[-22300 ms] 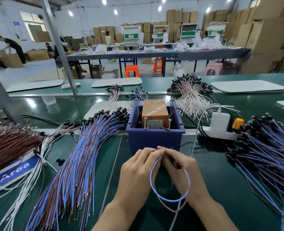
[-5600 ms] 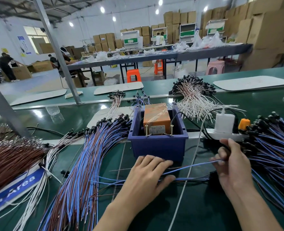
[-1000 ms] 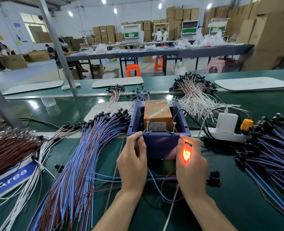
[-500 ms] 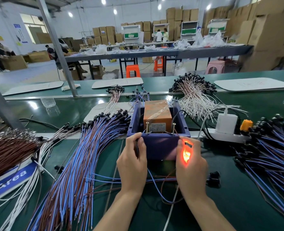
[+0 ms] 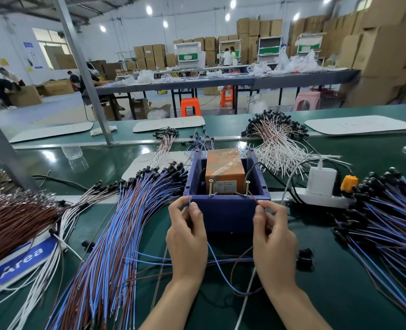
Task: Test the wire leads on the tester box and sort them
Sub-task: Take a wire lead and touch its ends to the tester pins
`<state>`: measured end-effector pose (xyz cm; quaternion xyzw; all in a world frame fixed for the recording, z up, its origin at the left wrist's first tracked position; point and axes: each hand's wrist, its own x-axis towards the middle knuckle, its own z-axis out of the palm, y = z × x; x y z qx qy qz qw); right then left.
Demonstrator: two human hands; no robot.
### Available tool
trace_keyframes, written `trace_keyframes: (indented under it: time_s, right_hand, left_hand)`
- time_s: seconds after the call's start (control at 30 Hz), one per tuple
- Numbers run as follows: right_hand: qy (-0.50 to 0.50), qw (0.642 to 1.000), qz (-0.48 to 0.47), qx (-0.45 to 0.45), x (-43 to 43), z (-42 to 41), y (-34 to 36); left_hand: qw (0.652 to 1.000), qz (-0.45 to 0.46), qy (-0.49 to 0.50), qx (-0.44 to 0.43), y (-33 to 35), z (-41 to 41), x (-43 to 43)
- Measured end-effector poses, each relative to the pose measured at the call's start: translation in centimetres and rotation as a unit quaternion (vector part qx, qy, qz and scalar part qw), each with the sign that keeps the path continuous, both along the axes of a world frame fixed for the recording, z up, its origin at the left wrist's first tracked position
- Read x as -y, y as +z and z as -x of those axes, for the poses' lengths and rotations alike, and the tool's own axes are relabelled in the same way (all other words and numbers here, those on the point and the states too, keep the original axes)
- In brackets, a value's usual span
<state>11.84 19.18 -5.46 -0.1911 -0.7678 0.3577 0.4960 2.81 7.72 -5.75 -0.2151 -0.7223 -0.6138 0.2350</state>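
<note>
The tester box (image 5: 225,211) is a blue bin holding an orange unit (image 5: 224,170), with two upright screws on its near rim. My left hand (image 5: 187,236) pinches the blue lead end (image 5: 189,201) just left of the left screw. My right hand (image 5: 274,236) pinches the brown lead end (image 5: 254,198) just below the right screw. The lead's loop (image 5: 221,275) hangs down between my wrists. No red light shows in my right hand.
A big fan of blue and brown leads (image 5: 116,234) lies on the left, with brown wires (image 5: 11,220) further left. Another blue pile (image 5: 387,222) sits on the right. A power strip with a white charger (image 5: 321,182) stands right of the box. White leads (image 5: 278,144) lie behind.
The red glow in my right hand has gone out. Both hands have lifted the lead ends slightly away from the screws.
</note>
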Motion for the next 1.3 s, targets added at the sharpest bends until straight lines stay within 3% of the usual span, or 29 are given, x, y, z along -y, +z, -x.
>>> trace_keyframes:
  time_s: [0.37,0.47,0.53,0.63,0.73,0.8,0.9,1.03,1.13,1.3]
  right_hand:
    - [0.009,0.996,0.083,-0.045,0.5,-2.5,1.3]
    - [0.046,0.988,0.129,-0.073,0.6,-3.3,2.3]
    - [0.072,0.98,0.161,-0.092,0.6,-3.7,3.1]
    - [0.105,0.965,0.199,-0.133,0.5,-4.1,5.9]
    - [0.138,0.955,0.195,-0.178,0.8,-4.5,10.4]
    - [0.174,0.951,0.161,-0.199,1.2,-5.0,13.7]
    - [0.22,0.95,0.083,-0.205,1.8,-6.5,18.0]
    - [0.26,0.943,0.003,-0.207,1.3,-9.0,21.4]
    - [0.271,0.939,0.043,-0.208,0.1,-10.2,22.2]
    - [0.31,0.943,0.103,-0.066,-1.4,-11.3,20.3]
  left_hand:
    - [0.992,-0.016,0.027,0.124,-0.3,-1.2,2.1]
    - [0.983,0.028,0.093,0.153,0.7,-2.1,3.4]
    - [0.987,0.061,0.123,0.089,2.2,-3.0,4.1]
    - [0.991,0.118,0.022,-0.063,5.7,-5.3,3.6]
    - [0.943,0.256,-0.133,-0.163,9.6,-8.0,1.6]
    - [0.913,0.298,-0.22,-0.174,12.0,-9.4,0.5]
    - [0.909,0.247,-0.288,-0.174,14.9,-10.5,-0.6]
    - [0.913,0.17,-0.307,-0.206,18.1,-11.6,-1.6]
    - [0.935,0.093,-0.308,-0.148,20.1,-12.4,-2.4]
    - [0.949,-0.075,-0.289,-0.1,23.6,-12.5,-4.6]
